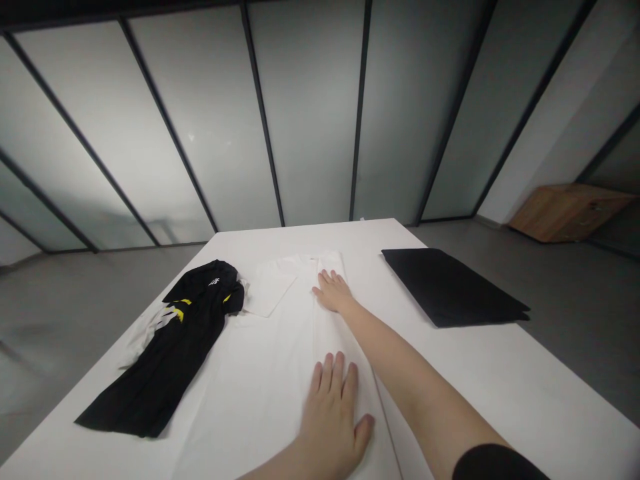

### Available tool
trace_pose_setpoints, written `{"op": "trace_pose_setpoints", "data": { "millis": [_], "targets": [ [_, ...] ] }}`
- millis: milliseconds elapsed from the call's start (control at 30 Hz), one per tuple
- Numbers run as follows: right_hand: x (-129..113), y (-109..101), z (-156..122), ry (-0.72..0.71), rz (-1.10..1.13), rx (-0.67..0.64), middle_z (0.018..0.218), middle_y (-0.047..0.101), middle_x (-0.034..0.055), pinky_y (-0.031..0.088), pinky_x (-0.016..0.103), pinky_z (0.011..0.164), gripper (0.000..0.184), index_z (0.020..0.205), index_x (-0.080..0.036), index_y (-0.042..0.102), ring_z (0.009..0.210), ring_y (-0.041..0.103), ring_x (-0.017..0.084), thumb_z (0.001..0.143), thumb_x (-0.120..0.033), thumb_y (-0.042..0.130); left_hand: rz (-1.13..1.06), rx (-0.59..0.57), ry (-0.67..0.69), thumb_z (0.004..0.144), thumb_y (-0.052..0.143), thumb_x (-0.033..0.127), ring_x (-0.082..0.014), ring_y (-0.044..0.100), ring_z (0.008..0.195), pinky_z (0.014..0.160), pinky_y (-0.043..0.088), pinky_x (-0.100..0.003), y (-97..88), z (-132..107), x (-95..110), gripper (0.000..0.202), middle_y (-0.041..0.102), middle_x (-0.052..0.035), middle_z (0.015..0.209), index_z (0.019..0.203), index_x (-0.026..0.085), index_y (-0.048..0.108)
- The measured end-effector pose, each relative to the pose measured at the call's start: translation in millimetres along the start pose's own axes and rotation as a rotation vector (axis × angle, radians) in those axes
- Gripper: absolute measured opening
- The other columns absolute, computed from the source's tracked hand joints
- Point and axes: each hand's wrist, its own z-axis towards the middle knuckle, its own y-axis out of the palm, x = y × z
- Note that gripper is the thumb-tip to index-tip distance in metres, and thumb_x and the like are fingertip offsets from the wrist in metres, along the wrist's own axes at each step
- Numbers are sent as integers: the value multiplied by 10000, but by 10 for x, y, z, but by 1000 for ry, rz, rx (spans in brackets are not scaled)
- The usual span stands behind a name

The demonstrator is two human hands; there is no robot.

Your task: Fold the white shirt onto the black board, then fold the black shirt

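Observation:
A white T-shirt (265, 373) lies spread on the white table, its right side folded inward in a long strip. Flat on the lower part of that strip rests my left hand (334, 417), fingers stretched out and thumb apart. Farther up, near the collar, my right hand (332, 291) presses on the folded part with its fingers spread. Neither hand grips anything. The shirt's left sleeve (270, 293) points out toward a black garment beside it.
On the left lies the black garment (170, 367) with yellow and white patches, partly over a white cloth (143, 340). A black flat board or folder (453, 287) sits at the table's right edge. Beyond the white table (360, 233) are frosted glass panels and a wooden cabinet (570, 210).

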Motion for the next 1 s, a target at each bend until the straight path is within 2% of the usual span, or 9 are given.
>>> {"op": "trace_pose_setpoints", "data": {
  "millis": [167, 267, 433, 500, 567, 667, 767, 833, 1000],
  "targets": [
    [-7, -26, -153, -50, 58, 120, 1750, 304, 109, 129, 421, 1315, 601, 1652, -130, 382, 1636, 200, 257, 1116, -386, 288, -8, 8, 32, 1041, 456, 543, -426, 164, 1625, 1298, 212, -624, -3, -33, -6, 838, 63, -126, 1775, 1731, 224, 103],
    [10, 23, -344, -47, 112, 166, 1720, 363, 142, 156, 430, 1314, 581, 1626, -99, 417, 1617, 256, 270, 1108, -341, 315, -22, -20, 61, 1030, 472, 565, -443, 168, 1621, 1290, 215, -634, 26, -116, 5, 859, 62, -140, 1775, 1730, 213, 119],
    [122, 173, -596, 4, 247, 191, 1633, 476, 224, 244, 528, 1284, 511, 1496, -69, 576, 1556, 383, 359, 1060, -296, 436, -53, -189, 74, 966, 458, 769, -501, 361, 1533, 1191, 375, -647, -220, -169, 142, 927, 335, -230, 1703, 1652, 148, 410],
    [199, 177, -617, 3, 325, 208, 1593, 536, 202, 287, 492, 1277, 469, 1434, -97, 638, 1524, 444, 326, 1054, -288, 439, -59, -227, 25, 954, 446, 800, -489, 510, 1423, 1094, 475, -629, -486, -18, 201, 872, 522, -250, 1582, 1518, 152, 594],
    [293, 129, -600, -3, 412, 241, 1524, 617, 169, 356, 429, 1248, 460, 1379, -126, 679, 1461, 532, 268, 1071, -299, 384, -59, -204, -51, 1053, 377, 638, -386, 694, 1154, 957, 557, -560, -758, 260, 212, 612, 741, -192, 1251, 1235, 190, 752],
    [438, 3, -568, -2, 531, 314, 1383, 724, 126, 463, 380, 1162, 481, 1308, -166, 713, 1315, 653, 218, 1072, -316, 322, -24, -58, -121, 1105, 346, 405, -287, 727, 972, 869, 576, -438, -947, 785, 109, 456, 762, -122, 1012, 1089, 186, 745],
    [537, -104, -612, -17, 607, 371, 1242, 782, 102, 516, 380, 1093, 449, 1204, -185, 747, 1192, 710, 220, 1040, -318, 351, 33, 140, -239, 1080, 430, 309, -286, 687, 1171, 999, 547, -426, -764, 1168, -54, 344, 738, -146, 1230, 1184, 155, 719],
    [562, -143, -698, -38, 635, 383, 1174, 797, 93, 536, 374, 1056, 417, 1145, -188, 763, 1129, 727, 224, 1017, -316, 388, 78, 206, -219, 1066, 464, 343, -335, 525, 1437, 1169, 446, -484, -519, 1257, -130, 433, 618, -188, 1496, 1378, 112, 654],
    [497, -174, -1015, -152, 573, 270, 1161, 793, 86, 535, 361, 1046, 360, 1107, -207, 785, 1117, 719, 231, 990, -281, 453, 89, 221, -124, 1068, 368, 469, -372, 347, 1569, 1272, 286, -562, -51, 1048, -151, 673, 479, -209, 1635, 1579, 45, 475]
  ]
}}
